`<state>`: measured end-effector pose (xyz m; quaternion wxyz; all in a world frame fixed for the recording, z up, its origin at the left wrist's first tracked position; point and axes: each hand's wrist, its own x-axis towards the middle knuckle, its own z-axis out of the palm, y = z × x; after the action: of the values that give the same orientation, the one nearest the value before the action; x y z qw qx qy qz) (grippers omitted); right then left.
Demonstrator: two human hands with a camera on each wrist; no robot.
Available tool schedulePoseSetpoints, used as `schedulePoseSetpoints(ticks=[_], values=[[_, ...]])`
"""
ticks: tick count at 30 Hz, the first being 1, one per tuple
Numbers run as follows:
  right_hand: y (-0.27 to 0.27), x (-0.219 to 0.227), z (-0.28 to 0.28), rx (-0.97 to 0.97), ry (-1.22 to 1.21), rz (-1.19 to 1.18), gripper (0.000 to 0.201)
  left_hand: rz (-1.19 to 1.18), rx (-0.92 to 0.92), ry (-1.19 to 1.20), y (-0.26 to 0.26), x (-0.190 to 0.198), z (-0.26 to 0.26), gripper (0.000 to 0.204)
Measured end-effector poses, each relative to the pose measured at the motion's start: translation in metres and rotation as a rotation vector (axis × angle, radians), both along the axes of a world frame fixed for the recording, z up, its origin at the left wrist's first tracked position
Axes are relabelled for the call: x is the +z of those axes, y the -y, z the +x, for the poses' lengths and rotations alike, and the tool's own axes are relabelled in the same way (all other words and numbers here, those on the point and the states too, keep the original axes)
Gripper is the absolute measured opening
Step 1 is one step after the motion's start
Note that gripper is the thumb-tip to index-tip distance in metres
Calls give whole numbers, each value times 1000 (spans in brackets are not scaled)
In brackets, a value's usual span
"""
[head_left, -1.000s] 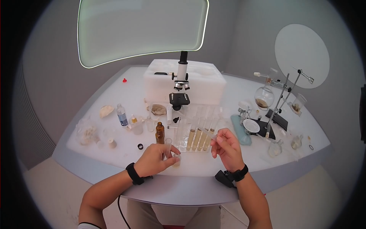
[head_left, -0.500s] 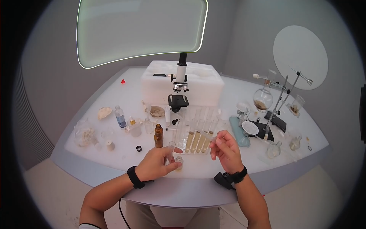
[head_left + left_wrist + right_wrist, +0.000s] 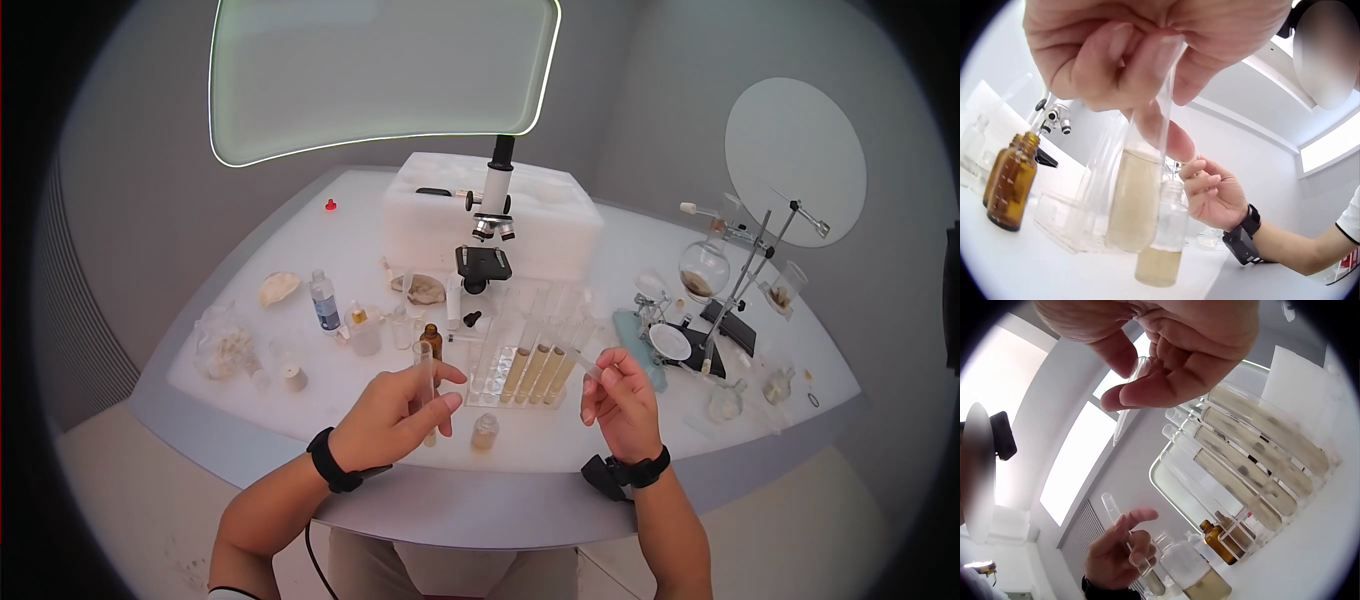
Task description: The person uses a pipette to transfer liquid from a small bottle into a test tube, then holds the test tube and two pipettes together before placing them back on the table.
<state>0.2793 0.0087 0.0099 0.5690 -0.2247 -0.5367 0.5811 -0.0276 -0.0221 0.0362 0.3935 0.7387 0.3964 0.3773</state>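
My left hand (image 3: 388, 418) grips a glass test tube (image 3: 1136, 203) held upright, with cloudy pale-yellow liquid in its lower part. Its index finger and thumb extend to the right, apart from the small clear glass bottle (image 3: 484, 434). That bottle stands without a cap near the table's front and has a little yellowish liquid at the bottom. To the right, my right hand (image 3: 622, 408) pinches a thin clear dropper (image 3: 1124, 420), whose narrow tip points toward the rack. Behind the bottle, a clear rack (image 3: 472, 398) holds several test tubes (image 3: 532, 375) of cloudy liquid.
Amber bottles (image 3: 1015, 187) stand left of the rack. A microscope (image 3: 490, 215) rises behind it, before a white foam box (image 3: 560, 225). A balance (image 3: 668, 342), a round flask (image 3: 703, 270) and metal stands occupy the right. A labelled plastic bottle (image 3: 324, 302) stands left.
My left hand has let go of the small glass bottle and drawn left with the test tube, leaving the bottle standing alone. My right hand still pinches the dropper. The head view has shifted slightly.
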Motion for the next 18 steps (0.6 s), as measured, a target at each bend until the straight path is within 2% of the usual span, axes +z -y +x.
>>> schedulePoseSetpoints(ticks=[3, 8, 10, 11, 13, 14, 16, 18], values=[[2, 4, 2, -13, -20, 28, 16, 49, 25, -16, -7, -2, -9, 18], [-6, 27, 8, -103, -94, 96, 17, 143, -8, 61, -31, -30, -14, 20], [-7, 44, 8, -119, -88, 113, 17, 49, -94, 64, -34, -36, -13, 19], [-8, 51, 8, -127, -81, 143, 17, 43, -97, 65, -31, -35, -11, 19], [-10, 61, 4, -149, -79, 192, 16, -120, -141, 30, -25, -28, -9, 20], [-12, 62, 3, -142, -76, 201, 16, -110, -135, 34, -24, -29, -10, 20], [-19, 57, 5, -142, -124, 203, 16, -351, -174, 239, -23, -33, -11, 23], [-22, 46, 6, -112, -120, 195, 15, -312, -179, 257, -21, -31, -13, 26]])
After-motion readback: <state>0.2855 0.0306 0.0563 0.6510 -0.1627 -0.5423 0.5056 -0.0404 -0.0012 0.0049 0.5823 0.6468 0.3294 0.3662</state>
